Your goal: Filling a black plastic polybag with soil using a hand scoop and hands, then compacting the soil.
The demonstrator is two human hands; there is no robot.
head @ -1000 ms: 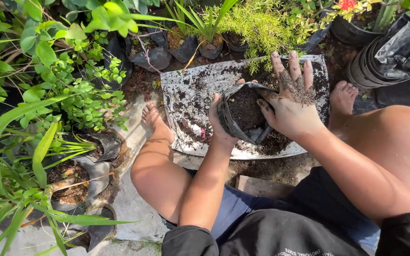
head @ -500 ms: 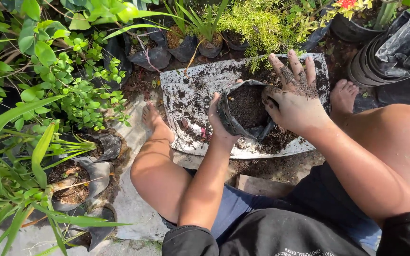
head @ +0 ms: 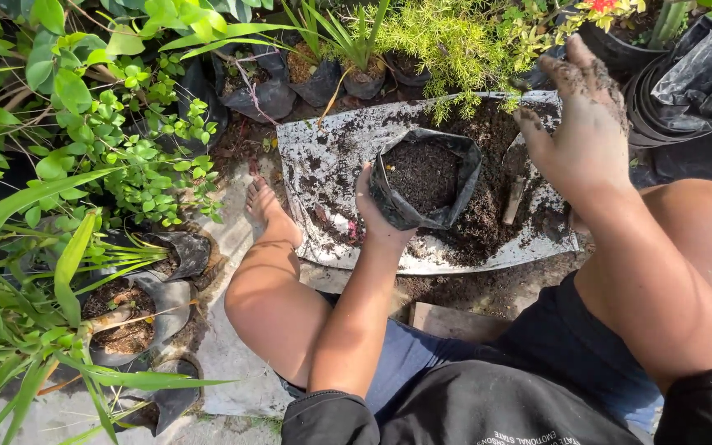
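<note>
A grey plastic sheet (head: 331, 156) lies flat on the ground between the person's bare legs, smeared with dark soil and carrying a loose heap of soil (head: 492, 206) on its right half. A short stick-like piece (head: 512, 200) lies in that heap.

Behind the sheet stands a row of potted plants in black bags (head: 274, 91), each holding soil and green growth. At upper right a nested stack of empty black pots (head: 644, 115) lies on its side, with a crumpled black plastic bag (head: 694, 74) tucked into its mouth. At lower left, more black bags (head: 138, 313) hold soil and long-leaved plants.

The black planting bag (head: 422, 177) stands upright on the sheet near its middle, mouth open, filled with dark soil almost to the rim.

The left hand (head: 372, 218) grips the bag's near-left wall, the thumb hooked over the rim and the other fingers hidden behind the plastic.

The right hand (head: 587, 124) is raised above the right end of the sheet, well apart from the bag, palm down, fingers loosely spread and coated with soil, holding nothing.
</note>
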